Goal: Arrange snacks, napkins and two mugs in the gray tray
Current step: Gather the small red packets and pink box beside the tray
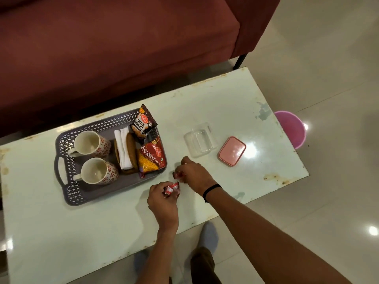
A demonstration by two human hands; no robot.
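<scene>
Both forearms reach in from the bottom edge, cut off there, over a pale table [225,111] whose worn rim shows chipped, rusty patches. Beyond the table's far side a maroon sofa [114,44] fills the top of the view, its upper part out of frame. On the table's left half sits the gray tray [61,140], its lattice wall and handle toward the left edge, with bare tabletop all round it. Inside, two flowered mugs [90,144] stand upright, side by side at the tray's left end; next to them white napkins [124,148] lie on a brown holder, partly hidden, and at the right end a salted peanuts packet [143,124] leans over an aloo bhujia packet [150,158]. Right of the tray, well apart, stand a clear lidless box [200,140] and, just beside it, a pink lid [232,151]. Near the tray's right corner the left hand [164,201] is closed round small red-and-white sachets [171,189]; the right hand [193,173], a black band on its wrist, pinches more red sachets, mostly covered by fingers and too small to count.
</scene>
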